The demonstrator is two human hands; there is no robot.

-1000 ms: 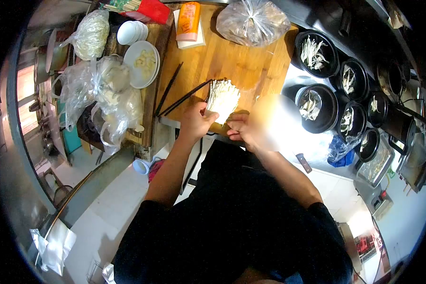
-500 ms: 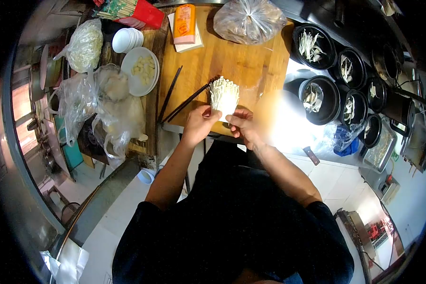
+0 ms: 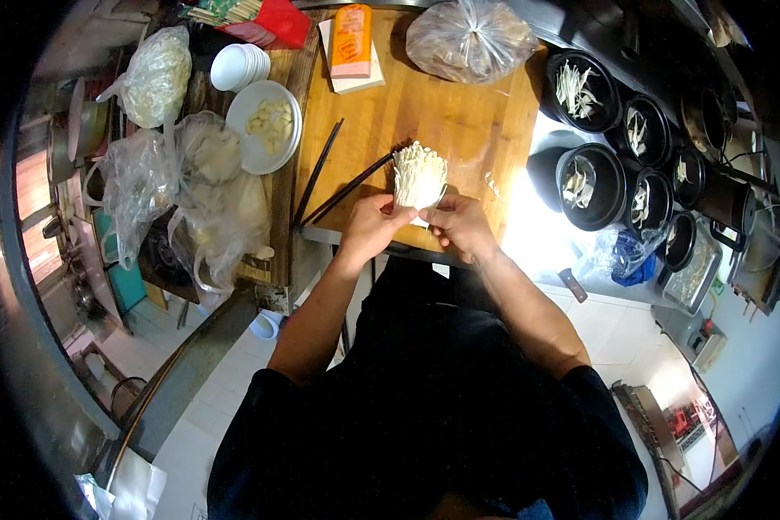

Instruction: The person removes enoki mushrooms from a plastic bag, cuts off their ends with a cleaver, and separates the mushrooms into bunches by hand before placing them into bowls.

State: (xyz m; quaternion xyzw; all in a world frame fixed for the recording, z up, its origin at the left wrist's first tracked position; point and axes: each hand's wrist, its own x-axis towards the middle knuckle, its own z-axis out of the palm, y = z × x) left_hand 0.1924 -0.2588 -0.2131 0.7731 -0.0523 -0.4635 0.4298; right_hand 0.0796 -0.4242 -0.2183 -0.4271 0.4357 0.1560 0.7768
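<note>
A bunch of white enoki mushrooms (image 3: 419, 173) is held over the front edge of the wooden board (image 3: 459, 113), caps pointing away from me. My left hand (image 3: 374, 227) grips its lower left side, thumb laid across the stems. On the other side, my right hand (image 3: 459, 227) pinches the lower right of the bunch with curled fingers. The base of the bunch is partly hidden by my thumbs. Just left of the mushrooms, a pair of dark chopsticks (image 3: 353, 188) lies on the board, the two sticks spread apart.
Several black bowls (image 3: 611, 208) with mushroom strands stand at the right. A knife handle (image 3: 572, 284) lies near the right counter edge. A tied plastic bag (image 3: 468, 43) and an orange packet (image 3: 352, 42) lie at the back; a white plate (image 3: 288, 160) with pale slices is at the left.
The right hand has turned, its fingers closing nearer the base of the enoki. The left hand keeps its grip. The whole view has shifted slightly.
</note>
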